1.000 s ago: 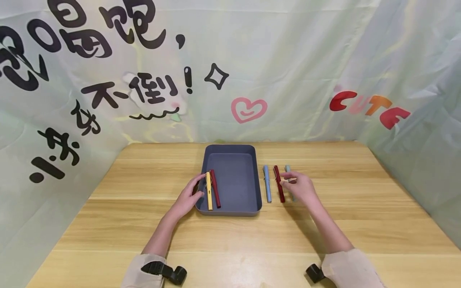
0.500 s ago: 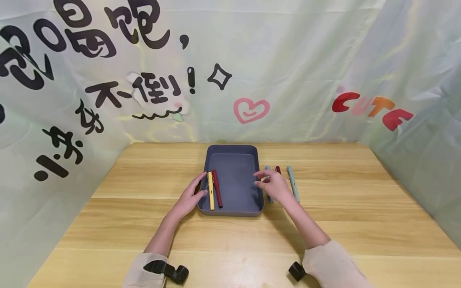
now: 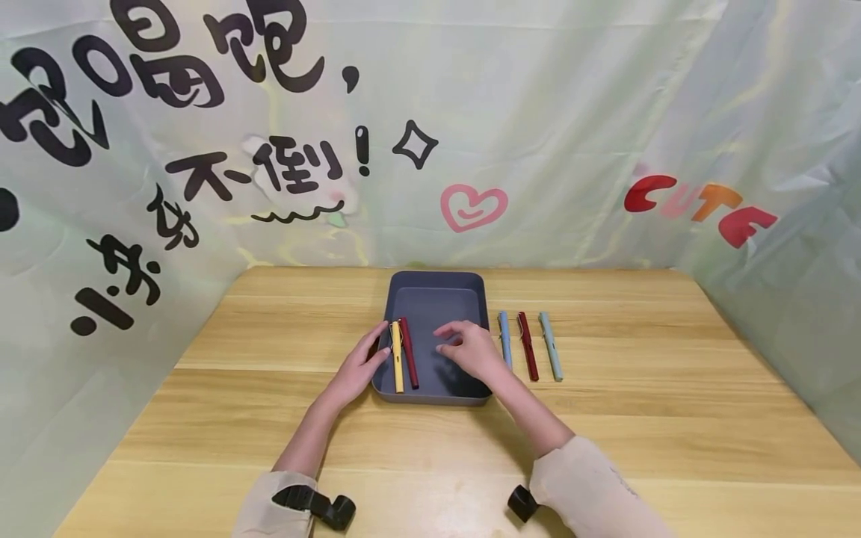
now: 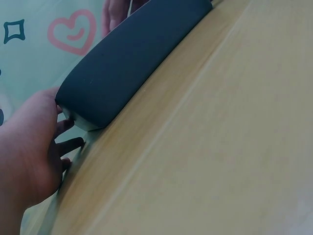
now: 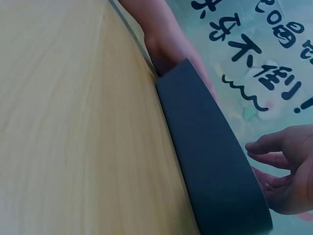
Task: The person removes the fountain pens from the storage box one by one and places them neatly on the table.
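A dark blue-grey tray (image 3: 440, 300) stands on the table, holding a yellow pen (image 3: 397, 362) and a dark red pen (image 3: 409, 355) at its left. My left hand (image 3: 355, 371) holds the tray's left wall, thumb near the yellow pen; in the left wrist view its fingers reach round the tray's corner. Over the tray's right half is my right hand (image 3: 474, 353), fingers loosely bent. The right wrist view shows thumb and fingers of that hand (image 5: 288, 169) apart, with nothing visible between them. To the tray's right lie a blue pen (image 3: 504, 336), a dark red pen (image 3: 528, 347) and a pale teal pen (image 3: 551, 347).
The wooden table (image 3: 659, 403) extends in front of the tray and to both sides. Behind it hangs a pale cloth backdrop (image 3: 551, 127) with lettering and a pink heart. Each sleeve carries a black wrist camera (image 3: 334, 513).
My right hand has moved left from beside the pens on the table to above the tray, uncovering the right-hand pens. The left hand stays at the tray; the whole view shifts slightly.
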{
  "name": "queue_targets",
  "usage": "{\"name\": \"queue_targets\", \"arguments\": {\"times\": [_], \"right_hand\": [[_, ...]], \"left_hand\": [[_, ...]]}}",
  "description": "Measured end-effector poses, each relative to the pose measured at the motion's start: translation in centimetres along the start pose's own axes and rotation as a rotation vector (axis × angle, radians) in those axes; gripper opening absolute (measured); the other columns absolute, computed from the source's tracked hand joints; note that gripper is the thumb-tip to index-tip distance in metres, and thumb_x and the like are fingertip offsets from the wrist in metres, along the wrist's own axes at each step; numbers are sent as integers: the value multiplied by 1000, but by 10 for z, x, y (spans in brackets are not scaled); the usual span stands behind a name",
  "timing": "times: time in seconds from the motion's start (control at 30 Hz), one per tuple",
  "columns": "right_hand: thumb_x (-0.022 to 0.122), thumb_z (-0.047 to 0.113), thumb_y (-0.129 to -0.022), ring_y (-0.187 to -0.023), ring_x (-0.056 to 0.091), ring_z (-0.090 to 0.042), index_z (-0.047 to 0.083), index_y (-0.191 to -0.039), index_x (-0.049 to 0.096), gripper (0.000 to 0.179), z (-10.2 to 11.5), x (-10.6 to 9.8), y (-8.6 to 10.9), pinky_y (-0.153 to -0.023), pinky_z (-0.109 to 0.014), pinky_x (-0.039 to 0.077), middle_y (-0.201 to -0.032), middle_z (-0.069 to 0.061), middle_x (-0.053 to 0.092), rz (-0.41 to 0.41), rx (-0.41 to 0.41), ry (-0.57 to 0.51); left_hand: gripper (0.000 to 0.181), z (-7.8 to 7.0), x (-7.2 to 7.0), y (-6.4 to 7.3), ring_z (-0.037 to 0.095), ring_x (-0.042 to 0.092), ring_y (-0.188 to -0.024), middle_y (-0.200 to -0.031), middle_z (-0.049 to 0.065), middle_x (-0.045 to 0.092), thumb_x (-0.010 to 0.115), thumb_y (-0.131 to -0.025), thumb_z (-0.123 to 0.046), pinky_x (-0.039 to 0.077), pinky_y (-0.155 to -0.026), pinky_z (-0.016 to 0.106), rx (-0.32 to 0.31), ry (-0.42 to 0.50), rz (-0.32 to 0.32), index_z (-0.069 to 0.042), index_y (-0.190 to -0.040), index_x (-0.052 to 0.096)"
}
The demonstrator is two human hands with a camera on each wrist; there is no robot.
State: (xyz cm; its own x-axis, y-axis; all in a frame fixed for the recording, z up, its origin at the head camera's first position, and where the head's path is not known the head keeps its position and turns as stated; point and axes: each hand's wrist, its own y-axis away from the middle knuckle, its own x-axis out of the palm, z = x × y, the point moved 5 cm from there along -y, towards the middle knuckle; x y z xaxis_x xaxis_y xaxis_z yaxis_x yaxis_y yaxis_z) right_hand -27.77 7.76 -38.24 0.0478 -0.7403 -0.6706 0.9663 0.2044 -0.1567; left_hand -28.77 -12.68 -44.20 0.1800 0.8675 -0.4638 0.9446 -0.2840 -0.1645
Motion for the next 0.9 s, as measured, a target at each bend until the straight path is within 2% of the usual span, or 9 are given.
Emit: {"name": "queue_targets", "arguments": {"times": [0.27,0.33,0.43,0.5,0.57,0.9], "right_hand": [[70,9,-81,-83,61,-19,8,-100,70,18,8,27,-10,-63,-28,51,-103,-8,61,75,18,-26],[69,9,-82,-83,61,-19,8,-99,70,18,9,33,-11,-62,-28,51,-103,-7,62,97,24,-32],[68,9,-82,-79,61,-17,9,-99,69,17,9,41,-13,-61,-27,50,-98,-5,63,121,30,-31],[69,9,-82,-78,60,-17,8,-98,69,16,9,45,-14,-62,-28,49,-93,-5,63,127,23,-20],[69,10,-82,-78,59,-17,8,-98,69,16,9,48,-14,-63,-28,48,-89,-3,63,135,25,-10],[70,11,-81,-74,54,-17,9,-95,70,14,11,56,-15,-58,-27,45,-83,-3,59,127,-2,31]], "left_hand": [[52,0,-1,0,28,20,-134,-147,10,26,47,-97,-21,17,-106,47,-3,25,0,-13,-145,30],[52,-9,-2,3,29,19,-134,-147,11,25,47,-97,-19,17,-106,48,-17,40,12,-11,-145,29],[52,-10,-2,3,29,19,-134,-148,11,24,47,-97,-19,16,-106,49,-14,42,21,-11,-145,28],[52,-10,-2,2,29,19,-134,-148,11,24,46,-98,-18,16,-106,49,-21,38,23,-11,-145,28],[51,0,0,-1,27,20,-134,-148,8,25,47,-97,-20,17,-106,48,-11,28,10,-14,-145,29],[51,0,0,-1,26,21,-133,-147,8,27,47,-97,-18,18,-106,47,-13,26,-3,-13,-145,30]]}}
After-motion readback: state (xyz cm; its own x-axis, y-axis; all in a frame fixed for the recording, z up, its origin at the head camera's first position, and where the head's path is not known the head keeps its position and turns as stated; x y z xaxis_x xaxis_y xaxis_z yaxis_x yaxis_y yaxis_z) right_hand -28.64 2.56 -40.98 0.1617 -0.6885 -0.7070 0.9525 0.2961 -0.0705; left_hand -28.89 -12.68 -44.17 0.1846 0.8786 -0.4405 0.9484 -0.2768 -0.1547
